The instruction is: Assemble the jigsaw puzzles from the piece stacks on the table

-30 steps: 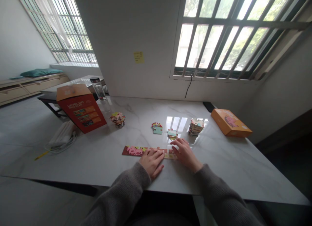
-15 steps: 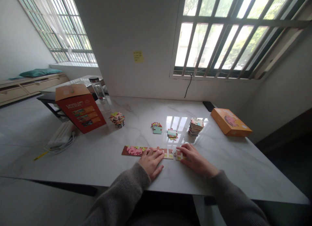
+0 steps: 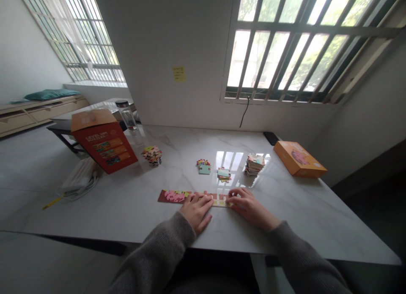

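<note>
My left hand [image 3: 197, 211] lies flat and open, fingers spread, on the long, narrow strip of interlocked cardboard jigsaw pieces [image 3: 173, 196], which runs across the table in front of me. My right hand [image 3: 249, 207] is narrower, fingers curved over the strip's right end; I can't tell whether it grips the end piece or only presses it. A moment ago that end piece sat apart with a small gap; now it butts against the rest, so the strip runs unbroken beneath both hands.

Beyond my fingers, on the white marble-patterned table [image 3: 285, 222], lie a small cluster of colourful puzzle pieces [image 3: 203, 166], a little teal-topped pile [image 3: 223, 174], a taller neat stack [image 3: 254, 164] and a loose heap [image 3: 152, 155]. To the left stands a red-orange cardboard carton [image 3: 103, 148], its printed title reading roughly "Level Up Puzzle", though the small print is too blurred. To the right lies a flat orange box [image 3: 300, 159] with a pink picture. A yellow sticky note [image 3: 179, 74] is on the wall, its writing unreadable.
</note>
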`<state>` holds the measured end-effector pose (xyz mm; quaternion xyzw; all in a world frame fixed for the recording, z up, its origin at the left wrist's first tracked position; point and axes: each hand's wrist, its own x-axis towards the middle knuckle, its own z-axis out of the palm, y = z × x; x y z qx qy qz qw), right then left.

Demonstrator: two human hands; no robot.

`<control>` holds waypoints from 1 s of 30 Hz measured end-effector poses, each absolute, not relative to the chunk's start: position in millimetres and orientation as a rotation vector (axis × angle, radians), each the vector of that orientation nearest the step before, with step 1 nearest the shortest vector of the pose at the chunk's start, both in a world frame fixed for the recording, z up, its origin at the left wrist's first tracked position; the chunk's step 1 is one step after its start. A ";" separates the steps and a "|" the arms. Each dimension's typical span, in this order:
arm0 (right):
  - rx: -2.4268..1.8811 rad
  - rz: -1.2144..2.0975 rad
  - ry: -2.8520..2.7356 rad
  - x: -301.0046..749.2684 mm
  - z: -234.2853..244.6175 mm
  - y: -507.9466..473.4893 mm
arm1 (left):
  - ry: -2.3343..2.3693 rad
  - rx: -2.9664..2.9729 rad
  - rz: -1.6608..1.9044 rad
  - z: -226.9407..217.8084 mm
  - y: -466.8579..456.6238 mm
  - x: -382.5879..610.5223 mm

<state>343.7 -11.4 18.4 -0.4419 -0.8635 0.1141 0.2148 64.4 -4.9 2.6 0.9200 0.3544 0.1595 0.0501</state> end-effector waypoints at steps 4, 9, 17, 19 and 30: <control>-1.223 0.271 -2.346 343.7 12.5 -13.2 | 1.047 2.790 0.564 0.7 -3.4 67.2; -1.300 0.279 -2.028 353.4 9.3 -22.9 | 1.442 2.621 0.874 0.1 10.3 21.0; -1.362 0.153 -2.206 347.5 1.5 -48.2 | 2.004 2.293 1.088 -9.1 11.5 -86.9; -1.395 0.125 -2.250 343.3 1.5 -52.9 | 1.893 2.362 0.993 -8.9 6.1 -82.5; -1.435 0.166 -2.211 349.3 4.8 -84.6 | 1.692 2.463 0.883 -6.2 -31.3 -63.1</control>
